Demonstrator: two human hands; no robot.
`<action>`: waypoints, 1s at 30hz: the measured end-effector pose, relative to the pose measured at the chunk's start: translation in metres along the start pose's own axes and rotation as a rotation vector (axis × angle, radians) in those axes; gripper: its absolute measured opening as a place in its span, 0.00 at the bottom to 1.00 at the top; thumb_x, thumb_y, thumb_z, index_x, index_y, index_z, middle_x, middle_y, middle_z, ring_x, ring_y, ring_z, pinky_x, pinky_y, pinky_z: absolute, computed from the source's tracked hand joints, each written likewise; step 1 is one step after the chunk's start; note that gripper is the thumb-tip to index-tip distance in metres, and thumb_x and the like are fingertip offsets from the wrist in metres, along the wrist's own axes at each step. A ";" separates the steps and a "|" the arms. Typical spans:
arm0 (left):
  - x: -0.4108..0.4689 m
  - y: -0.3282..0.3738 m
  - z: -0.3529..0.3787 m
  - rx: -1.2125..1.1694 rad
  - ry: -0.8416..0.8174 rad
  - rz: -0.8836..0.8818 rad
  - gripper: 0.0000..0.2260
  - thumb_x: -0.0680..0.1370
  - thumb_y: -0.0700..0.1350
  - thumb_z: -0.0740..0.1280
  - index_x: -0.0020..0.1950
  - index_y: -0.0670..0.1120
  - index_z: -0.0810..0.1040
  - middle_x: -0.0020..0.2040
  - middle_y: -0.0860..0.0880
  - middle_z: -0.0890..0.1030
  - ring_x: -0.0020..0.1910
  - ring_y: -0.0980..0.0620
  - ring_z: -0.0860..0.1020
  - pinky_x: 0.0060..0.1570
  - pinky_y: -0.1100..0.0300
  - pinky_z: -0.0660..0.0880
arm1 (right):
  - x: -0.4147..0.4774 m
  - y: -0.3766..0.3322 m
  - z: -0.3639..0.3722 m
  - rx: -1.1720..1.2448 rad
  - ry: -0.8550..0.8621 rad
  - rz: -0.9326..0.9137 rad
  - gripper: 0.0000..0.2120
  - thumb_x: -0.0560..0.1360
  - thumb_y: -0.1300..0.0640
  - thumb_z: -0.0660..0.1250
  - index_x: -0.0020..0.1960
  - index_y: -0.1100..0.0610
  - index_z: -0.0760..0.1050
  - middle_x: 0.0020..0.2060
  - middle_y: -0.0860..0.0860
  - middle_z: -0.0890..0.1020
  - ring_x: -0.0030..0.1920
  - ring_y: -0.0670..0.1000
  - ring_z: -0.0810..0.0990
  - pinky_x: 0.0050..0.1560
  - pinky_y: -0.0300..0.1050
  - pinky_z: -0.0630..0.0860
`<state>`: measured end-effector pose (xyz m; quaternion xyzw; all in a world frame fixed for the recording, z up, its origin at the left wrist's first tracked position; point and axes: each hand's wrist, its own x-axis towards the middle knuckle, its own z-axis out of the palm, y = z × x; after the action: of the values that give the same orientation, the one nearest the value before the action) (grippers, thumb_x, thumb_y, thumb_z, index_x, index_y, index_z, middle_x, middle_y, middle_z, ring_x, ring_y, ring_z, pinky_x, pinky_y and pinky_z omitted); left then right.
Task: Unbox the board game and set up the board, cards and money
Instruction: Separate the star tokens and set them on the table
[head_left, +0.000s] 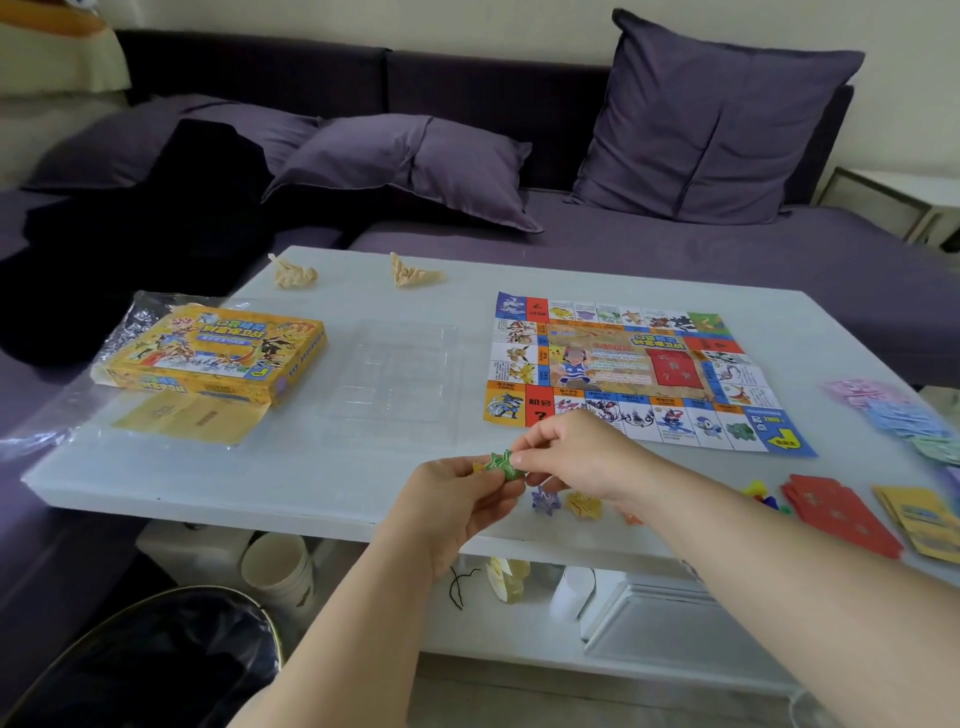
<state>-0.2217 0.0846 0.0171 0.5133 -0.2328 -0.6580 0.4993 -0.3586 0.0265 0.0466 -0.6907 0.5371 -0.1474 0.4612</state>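
Yellow box (218, 353), green token (504, 464), red cards (841, 514), purple cushions (415, 166), multicoloured board (639, 369)

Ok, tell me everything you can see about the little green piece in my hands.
The green piece is small, with a jagged, star-like outline and pale markings; it looks like printed card. The left hand pinches it from the left, the right hand from the right, over the white table near its front edge. A purple piece and a yellow piece lie nearby, to its right.
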 end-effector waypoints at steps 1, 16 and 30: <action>0.000 0.000 0.000 0.006 0.003 0.004 0.05 0.78 0.31 0.62 0.48 0.36 0.77 0.37 0.42 0.83 0.32 0.54 0.82 0.32 0.66 0.78 | 0.000 -0.001 0.000 0.011 -0.002 0.002 0.03 0.76 0.60 0.68 0.44 0.54 0.78 0.39 0.48 0.81 0.37 0.42 0.79 0.38 0.34 0.76; 0.005 -0.001 -0.002 0.045 0.127 0.042 0.02 0.76 0.36 0.67 0.43 0.39 0.78 0.33 0.47 0.83 0.30 0.58 0.81 0.29 0.68 0.76 | 0.007 0.002 -0.003 0.125 0.085 -0.025 0.05 0.75 0.63 0.67 0.47 0.55 0.79 0.39 0.50 0.81 0.36 0.43 0.78 0.36 0.31 0.76; 0.008 0.013 -0.011 -0.456 0.123 -0.051 0.09 0.81 0.38 0.57 0.52 0.35 0.74 0.47 0.38 0.80 0.44 0.45 0.81 0.35 0.60 0.81 | 0.021 0.020 0.016 -0.308 0.107 -0.095 0.13 0.76 0.56 0.67 0.60 0.52 0.79 0.59 0.49 0.80 0.57 0.48 0.78 0.55 0.38 0.71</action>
<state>-0.2060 0.0750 0.0204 0.4322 -0.0343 -0.6733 0.5989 -0.3519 0.0157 0.0162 -0.7692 0.5437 -0.1215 0.3130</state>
